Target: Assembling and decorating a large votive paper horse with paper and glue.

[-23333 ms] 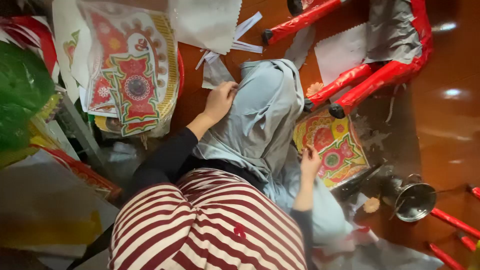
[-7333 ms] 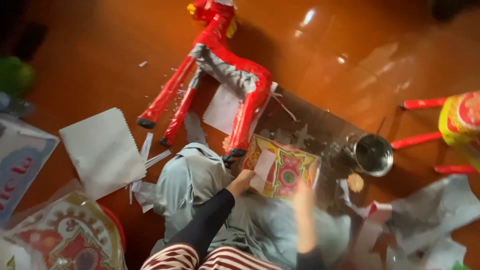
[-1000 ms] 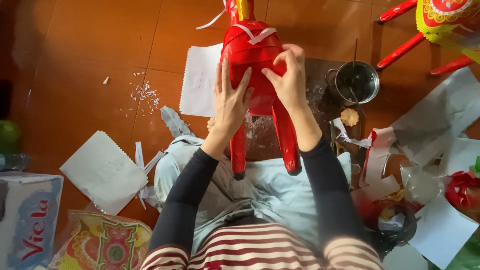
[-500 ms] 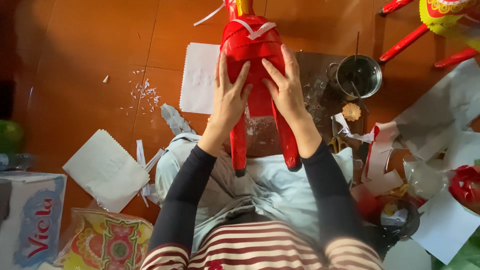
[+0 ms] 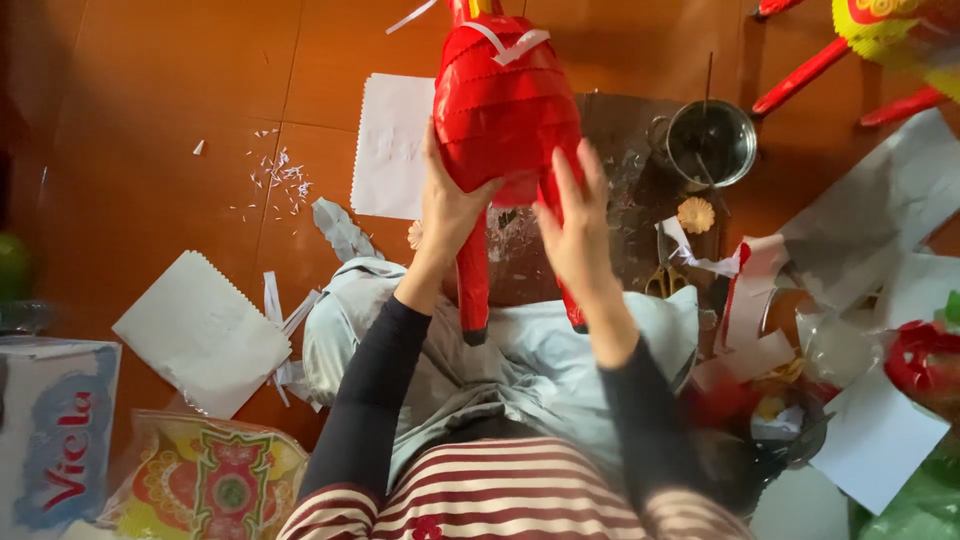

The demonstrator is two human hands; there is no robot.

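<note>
Smoothing red paper onto the paper animal figure: left hand clasps its underside at 7 o'clock; right hand, fingers spread, should press flat along each strip

I see a metal pot at the upper right, a white paper sheet at top centre, another white sheet at left, scissors right of centre, and a patterned printed sheet at the lower left.

Head view, steeply down, close.
</note>
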